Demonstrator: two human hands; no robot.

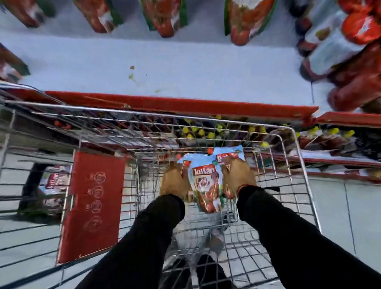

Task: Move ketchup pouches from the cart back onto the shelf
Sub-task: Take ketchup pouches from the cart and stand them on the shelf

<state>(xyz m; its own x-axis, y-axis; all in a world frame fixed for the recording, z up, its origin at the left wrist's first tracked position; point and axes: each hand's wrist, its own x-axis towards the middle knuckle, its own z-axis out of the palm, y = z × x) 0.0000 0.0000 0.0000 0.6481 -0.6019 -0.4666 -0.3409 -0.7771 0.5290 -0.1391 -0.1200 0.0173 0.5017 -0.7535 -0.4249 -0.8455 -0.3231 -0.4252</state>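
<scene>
Both my hands reach down into the wire cart point(296, 159). My left hand point(173, 182) grips the left edge of a red and blue ketchup pouch point(207, 186) with its label facing up. A second ketchup pouch point(229, 154) lies behind it, and my right hand point(239, 177) is closed on it. Above the cart, the white shelf point(179, 64) with a red front edge carries several ketchup pouches point(250, 11) standing along its back.
A red cardboard panel point(92, 203) leans inside the cart on the left. Red packs point(358, 42) are stacked at the shelf's right end. Lower shelves with yellow-capped items point(206, 132) show through the cart's front wires. Tiled floor lies below.
</scene>
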